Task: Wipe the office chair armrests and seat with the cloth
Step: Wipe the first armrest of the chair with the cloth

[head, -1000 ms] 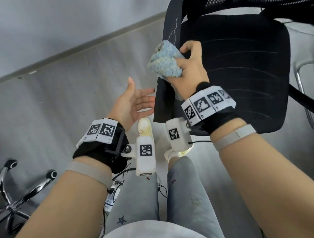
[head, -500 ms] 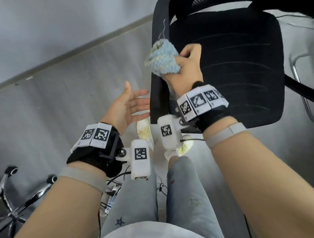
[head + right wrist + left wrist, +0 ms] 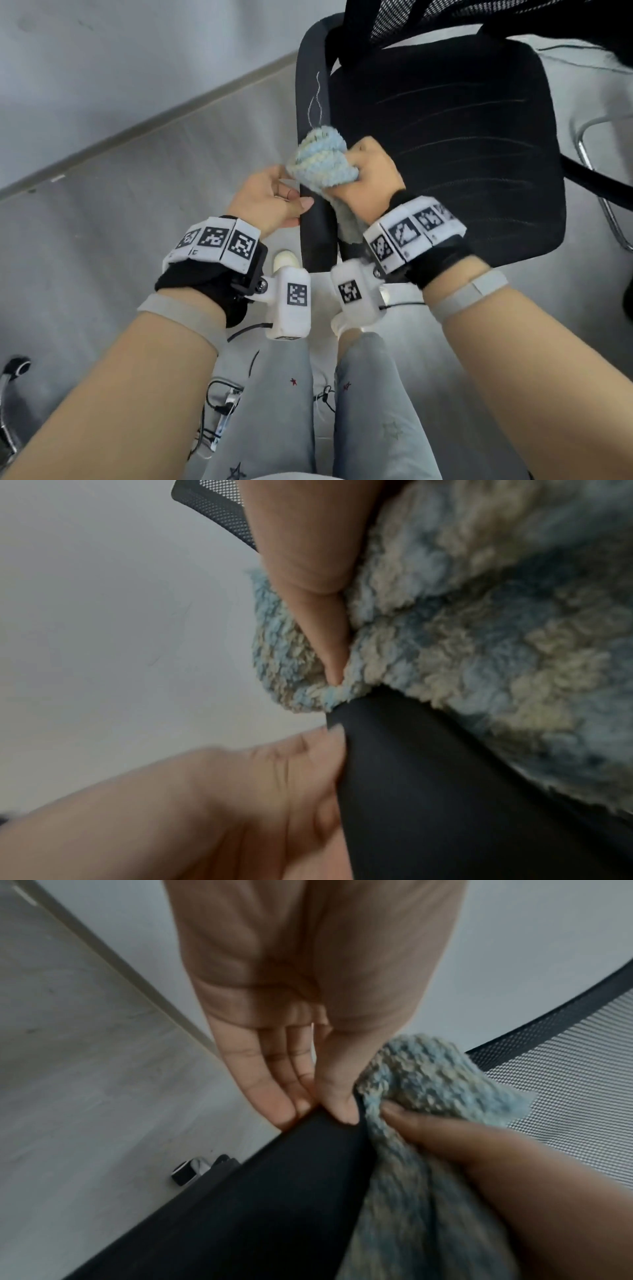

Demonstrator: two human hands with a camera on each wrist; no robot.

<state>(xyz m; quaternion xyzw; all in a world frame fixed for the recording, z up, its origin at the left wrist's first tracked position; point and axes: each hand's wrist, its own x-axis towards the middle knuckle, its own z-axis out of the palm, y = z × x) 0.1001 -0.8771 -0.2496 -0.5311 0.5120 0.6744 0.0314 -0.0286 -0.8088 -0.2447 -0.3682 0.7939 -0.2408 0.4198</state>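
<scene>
A black office chair stands in front of me, its seat [image 3: 462,154] to the right of the left armrest [image 3: 310,102]. My right hand [image 3: 371,185] grips a bunched blue and cream fluffy cloth [image 3: 322,161] and presses it on the armrest's top and inner side. The right wrist view shows the cloth [image 3: 479,642] wrapped over the armrest [image 3: 445,777]. Just nearer me, my left hand [image 3: 270,198] holds the armrest from the outside, thumb on top and fingers down its side. The left wrist view shows that hand [image 3: 308,1104] pinching the armrest [image 3: 274,1191] right beside the cloth [image 3: 428,1083].
The mesh backrest [image 3: 445,13] rises at the far end. A chrome leg [image 3: 589,192] stands to the right of the seat. Another chair's wheeled base [image 3: 17,370] lies at the lower left. My legs [image 3: 370,394] stand close to the armrest's near end. A grey wall [image 3: 137,51] runs behind.
My left hand, open in the air before, has moved right and taken hold of the armrest. My right hand has slid the cloth along the armrest toward me.
</scene>
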